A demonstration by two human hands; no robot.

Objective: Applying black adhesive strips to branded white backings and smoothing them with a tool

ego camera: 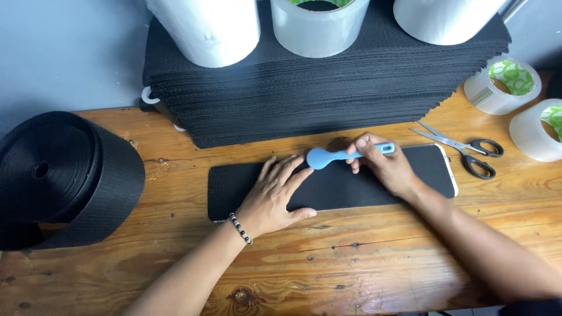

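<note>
Wooden and knotty, the table [351, 263] stands against a blue-grey wall [64, 52]. A big roll of black webbing [64, 175] lies at the left, a stack of black sheets [328, 88] sits at the back under clear tape rolls [319, 26], and scissors [468, 149] rest at the right. The left hand [275, 196] lies open and flat on a black strip [333, 184] mid-table. The right hand [383, 164] pinches a light blue plastic scraper [342, 155] by its handle, the rounded head resting on the strip.
</note>
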